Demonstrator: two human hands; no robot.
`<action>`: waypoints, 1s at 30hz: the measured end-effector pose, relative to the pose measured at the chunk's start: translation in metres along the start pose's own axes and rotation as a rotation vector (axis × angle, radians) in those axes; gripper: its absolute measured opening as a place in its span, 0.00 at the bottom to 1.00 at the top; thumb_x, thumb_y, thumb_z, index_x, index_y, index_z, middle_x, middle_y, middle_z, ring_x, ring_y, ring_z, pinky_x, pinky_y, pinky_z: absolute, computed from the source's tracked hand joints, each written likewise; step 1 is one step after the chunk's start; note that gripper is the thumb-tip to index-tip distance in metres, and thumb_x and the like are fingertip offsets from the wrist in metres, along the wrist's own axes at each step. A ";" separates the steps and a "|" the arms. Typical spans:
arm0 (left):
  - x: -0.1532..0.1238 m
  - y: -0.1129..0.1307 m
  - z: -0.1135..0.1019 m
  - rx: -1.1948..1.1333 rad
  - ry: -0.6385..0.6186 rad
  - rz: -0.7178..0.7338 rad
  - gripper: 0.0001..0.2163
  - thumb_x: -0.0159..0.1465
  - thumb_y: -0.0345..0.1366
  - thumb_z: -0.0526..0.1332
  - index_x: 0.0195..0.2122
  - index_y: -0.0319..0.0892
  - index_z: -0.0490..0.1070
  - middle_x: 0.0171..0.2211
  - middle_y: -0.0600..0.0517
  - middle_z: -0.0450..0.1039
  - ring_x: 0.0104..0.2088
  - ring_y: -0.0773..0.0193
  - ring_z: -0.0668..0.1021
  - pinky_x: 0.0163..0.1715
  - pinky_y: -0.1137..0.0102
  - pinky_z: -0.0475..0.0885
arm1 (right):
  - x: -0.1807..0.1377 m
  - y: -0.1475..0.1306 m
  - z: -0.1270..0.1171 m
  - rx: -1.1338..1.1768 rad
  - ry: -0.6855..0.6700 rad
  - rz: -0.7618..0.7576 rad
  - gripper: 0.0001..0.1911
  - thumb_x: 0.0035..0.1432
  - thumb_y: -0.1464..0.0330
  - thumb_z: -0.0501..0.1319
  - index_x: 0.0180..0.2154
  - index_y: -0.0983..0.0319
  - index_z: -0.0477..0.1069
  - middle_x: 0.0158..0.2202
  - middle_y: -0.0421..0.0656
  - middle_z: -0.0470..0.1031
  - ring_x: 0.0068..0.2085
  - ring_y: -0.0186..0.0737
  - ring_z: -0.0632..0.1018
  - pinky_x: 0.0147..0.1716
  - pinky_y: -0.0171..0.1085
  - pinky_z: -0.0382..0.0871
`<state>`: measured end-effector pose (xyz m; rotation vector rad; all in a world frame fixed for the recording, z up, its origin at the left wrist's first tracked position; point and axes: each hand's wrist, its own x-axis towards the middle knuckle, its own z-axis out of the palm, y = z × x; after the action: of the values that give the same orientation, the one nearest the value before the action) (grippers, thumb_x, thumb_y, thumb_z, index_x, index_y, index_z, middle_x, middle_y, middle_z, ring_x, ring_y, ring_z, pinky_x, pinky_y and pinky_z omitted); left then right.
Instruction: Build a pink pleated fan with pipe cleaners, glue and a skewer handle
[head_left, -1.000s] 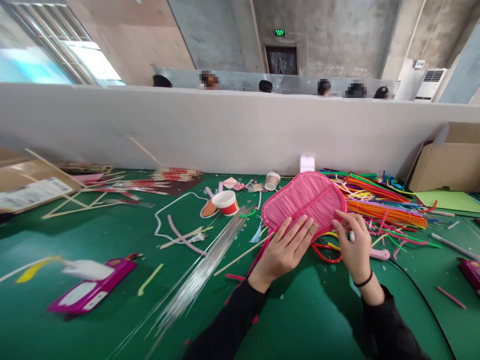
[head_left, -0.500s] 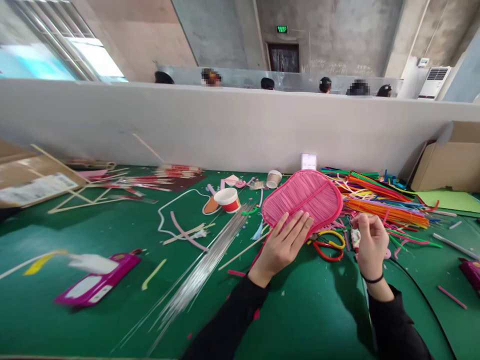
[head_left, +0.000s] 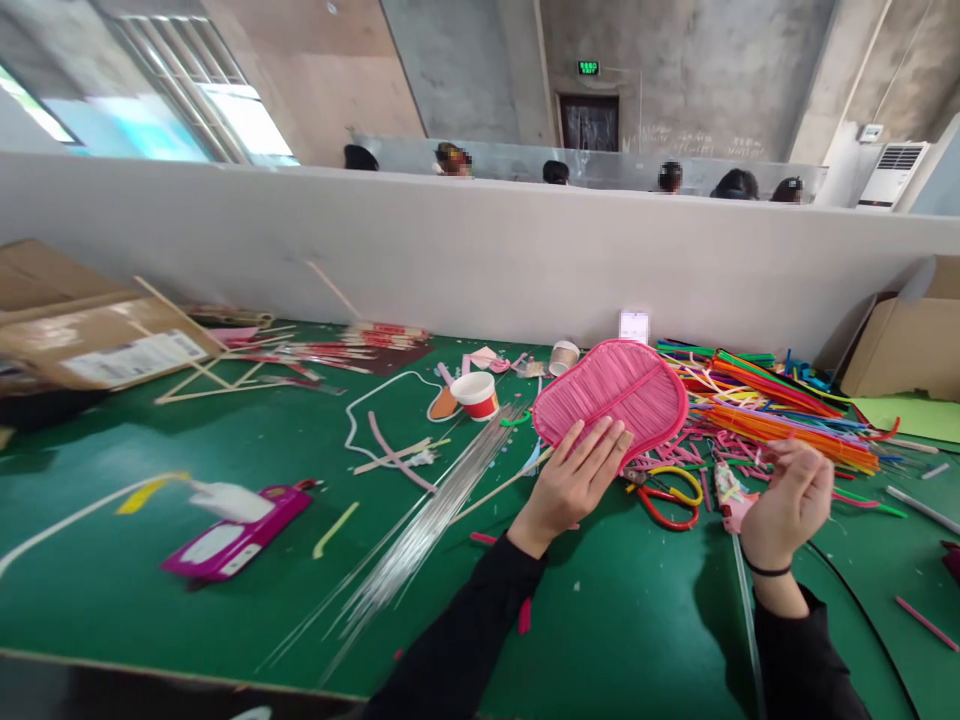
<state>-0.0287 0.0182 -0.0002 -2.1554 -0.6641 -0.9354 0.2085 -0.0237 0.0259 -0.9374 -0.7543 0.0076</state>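
Note:
My left hand (head_left: 581, 475) holds a pink fuzzy panel (head_left: 611, 395) by its lower edge, fingers laid across the front and the thumb hidden behind. The panel is rounded, wider at its ends, with a darker rim and a ridge along the middle. To the right, my right hand (head_left: 795, 500) is raised apart from the panel, its fingers curled in a pinch. Whatever they hold, if anything, is too small to make out. A patterned pink glue gun (head_left: 731, 500) lies beside that hand. Red-and-yellow-handled scissors (head_left: 671, 500) rest below the panel.
Colourful pipe cleaners (head_left: 787, 425) are heaped at the right. A bundle of thin metal wires (head_left: 420, 540) crosses the green table (head_left: 600, 640). A paper cup (head_left: 476, 395), a purple power strip (head_left: 240, 540) and a cardboard box (head_left: 97, 340) are at the left. A white partition (head_left: 450, 250) stands behind.
My right hand has moved right, away from the panel, uncovering more of the glue gun. My left hand still holds the panel. The whole view has shifted a little leftward.

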 end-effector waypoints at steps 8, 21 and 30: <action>0.001 0.018 -0.011 -0.132 -0.026 0.074 0.20 0.69 0.27 0.58 0.62 0.43 0.67 0.57 0.45 0.74 0.63 0.55 0.70 0.67 0.56 0.55 | -0.009 -0.012 0.027 -0.142 -0.636 0.120 0.24 0.57 0.58 0.66 0.53 0.57 0.67 0.51 0.48 0.74 0.52 0.46 0.76 0.51 0.48 0.71; -0.005 -0.009 -0.011 -1.237 -0.012 -0.849 0.44 0.62 0.68 0.44 0.70 0.42 0.51 0.65 0.35 0.62 0.64 0.42 0.67 0.58 0.50 0.69 | 0.028 -0.013 0.029 0.012 -0.750 0.129 0.24 0.53 0.60 0.70 0.52 0.55 0.73 0.52 0.45 0.76 0.50 0.47 0.77 0.52 0.50 0.72; -0.005 0.015 -0.015 -1.858 -0.071 -1.479 0.18 0.62 0.51 0.63 0.44 0.42 0.76 0.38 0.46 0.82 0.40 0.49 0.84 0.41 0.54 0.80 | 0.010 0.002 0.057 -0.233 -0.600 -0.188 0.17 0.57 0.57 0.67 0.46 0.55 0.77 0.54 0.48 0.72 0.55 0.50 0.72 0.57 0.54 0.66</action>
<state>-0.0281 -0.0034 -0.0020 -2.7044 -2.0727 -3.1786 0.1827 0.0221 0.0506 -1.0944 -1.4201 0.0383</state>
